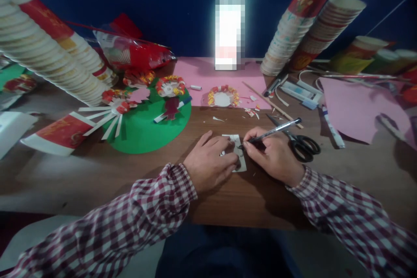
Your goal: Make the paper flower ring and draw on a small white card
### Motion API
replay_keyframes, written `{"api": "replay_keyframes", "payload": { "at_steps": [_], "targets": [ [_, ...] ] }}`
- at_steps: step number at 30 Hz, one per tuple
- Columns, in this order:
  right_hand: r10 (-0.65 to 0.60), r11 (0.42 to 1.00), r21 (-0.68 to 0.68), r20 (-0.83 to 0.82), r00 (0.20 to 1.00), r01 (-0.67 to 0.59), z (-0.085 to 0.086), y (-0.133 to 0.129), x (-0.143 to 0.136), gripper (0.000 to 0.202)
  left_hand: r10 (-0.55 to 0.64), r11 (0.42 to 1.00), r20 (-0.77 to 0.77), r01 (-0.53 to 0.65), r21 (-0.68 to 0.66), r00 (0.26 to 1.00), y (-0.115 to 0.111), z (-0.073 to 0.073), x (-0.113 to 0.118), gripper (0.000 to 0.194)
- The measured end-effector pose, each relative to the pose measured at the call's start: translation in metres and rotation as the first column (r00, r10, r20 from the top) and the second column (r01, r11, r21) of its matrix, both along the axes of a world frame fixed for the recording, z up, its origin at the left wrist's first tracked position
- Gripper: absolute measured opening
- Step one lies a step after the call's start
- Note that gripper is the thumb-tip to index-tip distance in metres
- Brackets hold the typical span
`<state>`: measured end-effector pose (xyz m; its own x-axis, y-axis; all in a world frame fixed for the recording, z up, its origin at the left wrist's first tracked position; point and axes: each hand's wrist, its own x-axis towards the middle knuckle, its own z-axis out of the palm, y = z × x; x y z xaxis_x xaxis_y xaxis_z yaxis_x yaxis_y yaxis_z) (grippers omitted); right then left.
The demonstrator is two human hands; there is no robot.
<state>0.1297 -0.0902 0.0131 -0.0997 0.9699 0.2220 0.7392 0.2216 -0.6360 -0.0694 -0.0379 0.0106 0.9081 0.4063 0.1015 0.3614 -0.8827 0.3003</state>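
Note:
My left hand (210, 160) lies flat on a small white piece of paper (241, 166), fingers spread, covering its left part. Dark drawn lines show on the uncovered side. In my right hand (275, 158) is a pen (278, 128), pinched between thumb and fingers, its tip at the paper's right side. Black-handled scissors (304, 147) rest on the table just right of that hand. Beyond the hands, a ring of red and yellow paper pieces with a white centre (223, 97) sits on a pink sheet (195, 67).
Tall stacks of paper cups lean at left (48, 47) and right (282, 39). A green paper disc (146, 137) carries a marker (163, 115) and cut cup pieces. A glowing, blurred-out screen (230, 30) stands at the back. Pink paper (361, 108) and another marker (332, 128) lie right.

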Motion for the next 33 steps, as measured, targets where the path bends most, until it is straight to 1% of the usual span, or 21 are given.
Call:
{"api": "replay_keyframes", "payload": {
  "at_steps": [7, 11, 14, 19, 26, 28, 33],
  "targets": [
    [0.030, 0.997, -0.064, -0.050, 0.998, -0.033, 0.0004, -0.0019, 0.0001, 0.006, -0.006, 1.000, 0.005, 0.006, 0.005, 1.000, 0.0005, 0.0003, -0.0002, 0.020],
    [0.034, 0.995, -0.096, -0.053, 0.998, -0.039, 0.0000, -0.0032, 0.0005, 0.006, -0.012, 1.000, 0.001, 0.012, 0.005, 1.000, 0.0008, -0.0006, 0.0000, 0.020],
    [0.019, 0.996, -0.083, -0.050, 0.999, -0.023, 0.0003, -0.0026, 0.0002, 0.007, 0.001, 1.000, -0.005, -0.001, 0.006, 1.000, 0.0003, -0.0007, 0.0004, 0.021],
    [-0.011, 1.000, -0.011, -0.020, 1.000, 0.010, -0.0008, -0.0013, -0.0004, 0.006, 0.004, 1.000, 0.018, -0.004, 0.014, 1.000, -0.0003, -0.0008, 0.0006, 0.021],
    [-0.007, 1.000, 0.015, -0.004, 1.000, 0.007, -0.0015, -0.0012, 0.0005, 0.006, 0.001, 1.000, 0.004, -0.001, 0.007, 1.000, 0.0000, 0.0008, 0.0003, 0.022],
    [-0.002, 1.000, 0.013, -0.012, 1.000, 0.002, -0.0012, -0.0011, 0.0005, 0.006, -0.001, 1.000, 0.000, 0.001, 0.004, 1.000, 0.0000, 0.0006, 0.0003, 0.022],
    [0.017, 0.999, -0.041, -0.023, 1.000, -0.018, 0.0005, -0.0015, 0.0002, 0.007, 0.001, 1.000, -0.003, -0.001, 0.003, 1.000, 0.0001, -0.0008, 0.0002, 0.021]
  ]
}}
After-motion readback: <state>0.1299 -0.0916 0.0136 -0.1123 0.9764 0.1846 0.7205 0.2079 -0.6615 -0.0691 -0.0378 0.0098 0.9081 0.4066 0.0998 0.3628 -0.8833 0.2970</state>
